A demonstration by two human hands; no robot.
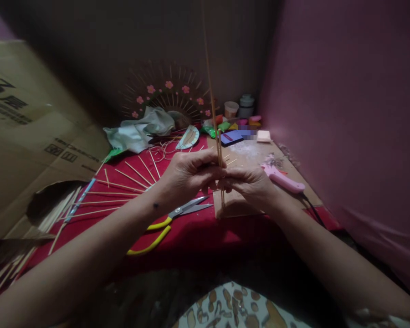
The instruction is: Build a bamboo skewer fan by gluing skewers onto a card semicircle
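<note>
My left hand and my right hand meet above the near edge of a cardboard sheet. Both are closed around thin wooden sticks held upright; one rises far above the others, and their lower ends come out below my fingers. Beneath my left wrist lie scissors with yellow handles, blades apart. A pink glue gun rests to the right of my right hand. Left of my left hand, several sticks spread like a fan on the red cloth.
A cardboard box stands at the left, with bundled sticks by its opening. Behind are a flower-decorated stick fan, a pale crumpled cloth, a phone, a cup and a jar. A pink wall closes the right side.
</note>
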